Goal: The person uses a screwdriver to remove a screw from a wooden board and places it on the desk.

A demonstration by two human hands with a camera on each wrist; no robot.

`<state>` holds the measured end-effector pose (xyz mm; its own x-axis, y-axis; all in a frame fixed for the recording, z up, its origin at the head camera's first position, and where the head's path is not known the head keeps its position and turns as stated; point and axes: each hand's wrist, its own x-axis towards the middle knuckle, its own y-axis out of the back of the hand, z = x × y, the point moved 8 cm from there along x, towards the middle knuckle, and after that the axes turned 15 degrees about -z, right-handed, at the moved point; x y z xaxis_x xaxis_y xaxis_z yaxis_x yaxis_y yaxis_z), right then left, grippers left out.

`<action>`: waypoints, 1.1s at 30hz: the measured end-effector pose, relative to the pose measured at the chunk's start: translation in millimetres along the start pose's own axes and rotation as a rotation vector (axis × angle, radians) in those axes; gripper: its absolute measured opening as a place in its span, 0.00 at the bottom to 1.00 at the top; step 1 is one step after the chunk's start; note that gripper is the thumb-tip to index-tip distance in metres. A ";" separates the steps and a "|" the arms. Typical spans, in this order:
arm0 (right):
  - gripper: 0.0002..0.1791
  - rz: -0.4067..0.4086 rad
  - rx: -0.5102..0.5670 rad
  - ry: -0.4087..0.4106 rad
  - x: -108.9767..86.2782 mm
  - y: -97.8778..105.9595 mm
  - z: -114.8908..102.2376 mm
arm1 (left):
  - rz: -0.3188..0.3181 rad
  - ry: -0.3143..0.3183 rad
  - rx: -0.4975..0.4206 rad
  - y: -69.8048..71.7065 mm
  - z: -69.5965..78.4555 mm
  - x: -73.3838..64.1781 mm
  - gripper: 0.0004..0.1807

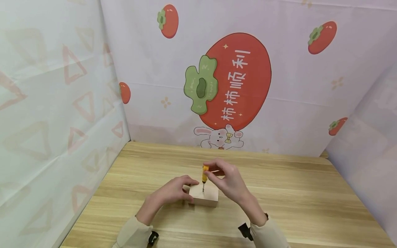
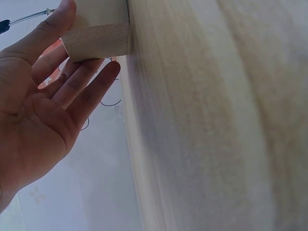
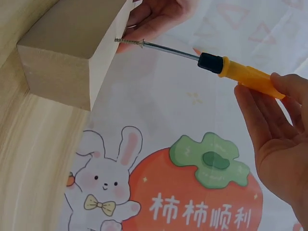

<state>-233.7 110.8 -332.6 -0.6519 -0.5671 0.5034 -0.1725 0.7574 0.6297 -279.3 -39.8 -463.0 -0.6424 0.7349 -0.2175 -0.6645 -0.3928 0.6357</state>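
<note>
A pale wooden block [image 1: 203, 195] lies on the table. My left hand [image 1: 174, 190] grips its left end, thumb at the near side and fingers at the far side; in the left wrist view the thumb and fingers of this hand [image 2: 43, 101] span the block [image 2: 98, 41]. A screw [image 3: 129, 42] stands upright, its tip at the block's top face; how deep it sits I cannot tell. On the screw's head rests the tip of a screwdriver [image 3: 250, 76] with a yellow and black handle. My right hand [image 1: 227, 179] pinches the upper handle between thumb and fingers.
The wood-grain table [image 1: 297, 199] reaches back to a printed cloth [image 1: 149, 117] with persimmons and a rabbit. Another cloth [image 1: 62, 137] with triangles hangs along the left side. Dark straps [image 1: 245, 230] show at both sleeve cuffs.
</note>
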 end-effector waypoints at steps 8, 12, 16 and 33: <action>0.19 0.055 -0.143 -0.036 -1.9 -1.8 -7.7 | 0.002 0.007 0.011 0.5 1.9 -1.0 0.32; 0.18 0.071 -0.115 -0.040 -1.0 -2.8 -8.5 | 0.002 0.012 0.011 0.7 3.0 -1.3 0.32; 0.16 0.035 -0.022 -0.043 0.9 -2.7 -6.0 | 0.002 0.008 0.013 1.1 4.0 -1.7 0.32; 0.16 -0.041 0.042 -0.066 1.1 -11.8 -3.5 | -0.003 0.007 0.013 -0.4 0.4 0.6 0.32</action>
<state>-229.8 100.1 -337.4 -0.6909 -0.5761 0.4368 -0.2301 0.7479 0.6226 -279.3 -39.1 -463.1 -0.6430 0.7323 -0.2244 -0.6616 -0.3835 0.6444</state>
